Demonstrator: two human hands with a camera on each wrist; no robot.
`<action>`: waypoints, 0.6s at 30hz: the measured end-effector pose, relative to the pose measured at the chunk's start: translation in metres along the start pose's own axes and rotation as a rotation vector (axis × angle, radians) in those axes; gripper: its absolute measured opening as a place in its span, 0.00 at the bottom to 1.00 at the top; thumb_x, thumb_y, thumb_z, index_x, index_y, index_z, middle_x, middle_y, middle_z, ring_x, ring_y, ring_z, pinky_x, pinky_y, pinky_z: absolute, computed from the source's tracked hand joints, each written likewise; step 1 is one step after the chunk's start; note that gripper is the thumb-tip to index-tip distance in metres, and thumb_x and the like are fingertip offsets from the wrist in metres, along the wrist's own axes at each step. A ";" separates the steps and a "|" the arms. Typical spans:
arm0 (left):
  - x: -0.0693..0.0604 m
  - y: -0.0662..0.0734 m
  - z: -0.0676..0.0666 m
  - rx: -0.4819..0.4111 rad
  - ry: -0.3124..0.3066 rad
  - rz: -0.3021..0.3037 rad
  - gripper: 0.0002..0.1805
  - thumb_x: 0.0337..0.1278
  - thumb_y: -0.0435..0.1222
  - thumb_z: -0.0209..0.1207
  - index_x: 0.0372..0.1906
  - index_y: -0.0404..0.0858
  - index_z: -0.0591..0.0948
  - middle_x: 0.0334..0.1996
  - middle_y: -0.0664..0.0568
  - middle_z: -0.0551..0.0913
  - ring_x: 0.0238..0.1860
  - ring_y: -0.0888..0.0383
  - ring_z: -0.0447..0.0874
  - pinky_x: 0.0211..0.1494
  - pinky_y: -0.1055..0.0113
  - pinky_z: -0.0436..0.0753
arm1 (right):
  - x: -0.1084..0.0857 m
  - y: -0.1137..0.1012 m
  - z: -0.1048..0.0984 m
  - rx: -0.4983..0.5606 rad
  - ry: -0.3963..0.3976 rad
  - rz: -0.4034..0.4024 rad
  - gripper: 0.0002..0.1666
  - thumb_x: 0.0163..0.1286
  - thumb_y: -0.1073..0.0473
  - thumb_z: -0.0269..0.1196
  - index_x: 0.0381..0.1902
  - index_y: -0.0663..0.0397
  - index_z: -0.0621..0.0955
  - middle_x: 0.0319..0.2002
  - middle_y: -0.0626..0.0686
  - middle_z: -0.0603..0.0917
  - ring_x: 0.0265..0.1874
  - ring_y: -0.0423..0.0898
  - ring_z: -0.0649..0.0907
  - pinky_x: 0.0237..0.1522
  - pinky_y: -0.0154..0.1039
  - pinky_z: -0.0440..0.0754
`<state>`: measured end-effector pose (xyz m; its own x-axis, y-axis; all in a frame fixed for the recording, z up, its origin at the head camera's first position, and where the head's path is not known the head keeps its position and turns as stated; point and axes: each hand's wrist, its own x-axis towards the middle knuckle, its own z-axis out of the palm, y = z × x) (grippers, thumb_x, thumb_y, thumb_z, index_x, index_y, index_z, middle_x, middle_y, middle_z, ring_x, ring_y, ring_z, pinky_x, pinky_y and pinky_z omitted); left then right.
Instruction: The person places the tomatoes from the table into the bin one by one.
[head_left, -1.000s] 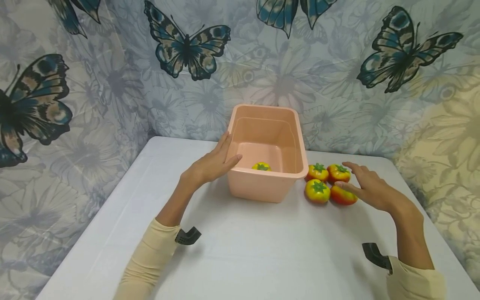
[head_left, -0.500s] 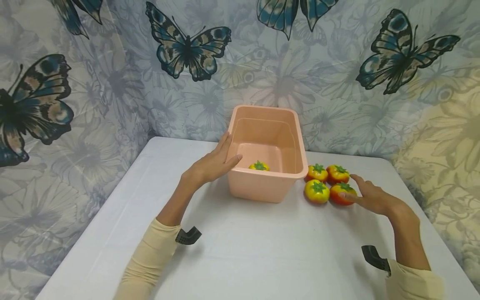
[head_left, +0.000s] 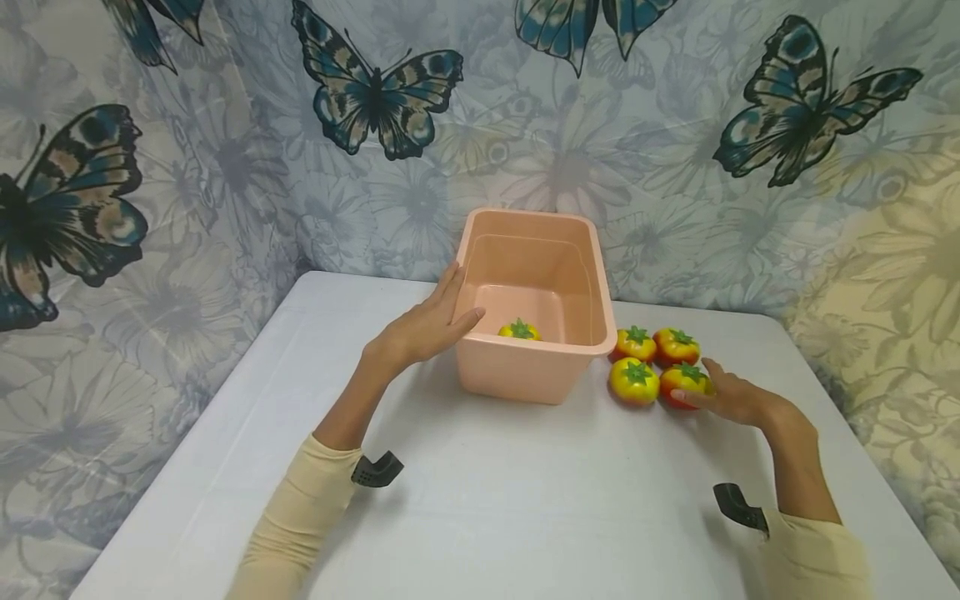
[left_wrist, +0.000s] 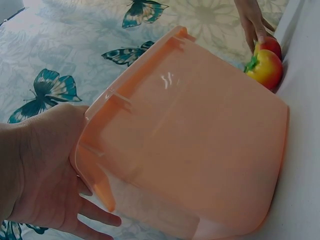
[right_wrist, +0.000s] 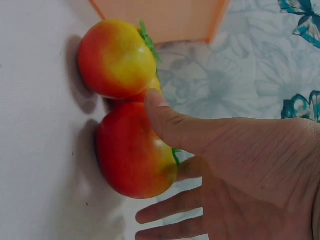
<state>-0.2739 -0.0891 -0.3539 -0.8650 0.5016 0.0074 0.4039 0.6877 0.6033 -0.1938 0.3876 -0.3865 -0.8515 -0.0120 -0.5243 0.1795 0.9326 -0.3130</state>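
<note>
Nearer: right hand (head_left: 733,395), thumb and fingers spread apart | near-right tomato (right_wrist: 132,155) straddled, just left of palm | bin (head_left: 517,375) farther left, touched by left hand (head_left: 416,335), fingers apart

This looks like a small staged recording corner indoors; whether it lies within a home, an office or a lab cannot be told. A white-topped table (head_left: 495,500) with rounded far corners stands close to a patterned wall covering (head_left: 570,171), which turns a corner at the left. Its grey-blue floral print carries large teal-and-black butterflies (head_left: 375,100) and shows slight creases, like hung sheeting. Light falls cooler on the left, yellower on the right. Black angled mounts (head_left: 377,471) at the person's sleeves (head_left: 300,517) fit wrist cameras, while the peach plastic tub (head_left: 521,375) and glossy tomatoes (head_left: 633,383) are ordinary household goods.
</note>
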 end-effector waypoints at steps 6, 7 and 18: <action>-0.001 0.002 -0.001 -0.010 -0.005 -0.005 0.50 0.76 0.65 0.39 0.86 0.45 0.32 0.87 0.54 0.26 0.87 0.44 0.44 0.84 0.43 0.59 | 0.003 0.000 0.001 -0.078 0.052 -0.051 0.63 0.76 0.26 0.51 0.72 0.88 0.57 0.69 0.86 0.63 0.66 0.83 0.67 0.66 0.78 0.67; -0.001 0.002 -0.001 -0.010 -0.004 -0.006 0.50 0.76 0.65 0.40 0.86 0.45 0.32 0.87 0.54 0.26 0.87 0.44 0.44 0.84 0.43 0.59 | 0.003 0.000 0.001 -0.082 0.061 -0.056 0.61 0.77 0.27 0.52 0.69 0.88 0.60 0.67 0.86 0.67 0.63 0.81 0.71 0.65 0.76 0.71; 0.000 0.002 -0.001 -0.001 -0.002 -0.012 0.51 0.75 0.66 0.39 0.86 0.45 0.33 0.87 0.54 0.27 0.86 0.42 0.46 0.84 0.43 0.60 | -0.008 -0.002 -0.002 -0.066 0.161 -0.023 0.57 0.65 0.27 0.66 0.57 0.80 0.66 0.45 0.73 0.80 0.41 0.62 0.81 0.41 0.54 0.84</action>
<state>-0.2730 -0.0883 -0.3519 -0.8690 0.4948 -0.0016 0.3933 0.6928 0.6044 -0.1884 0.3862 -0.3796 -0.9236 0.0195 -0.3828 0.1313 0.9544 -0.2681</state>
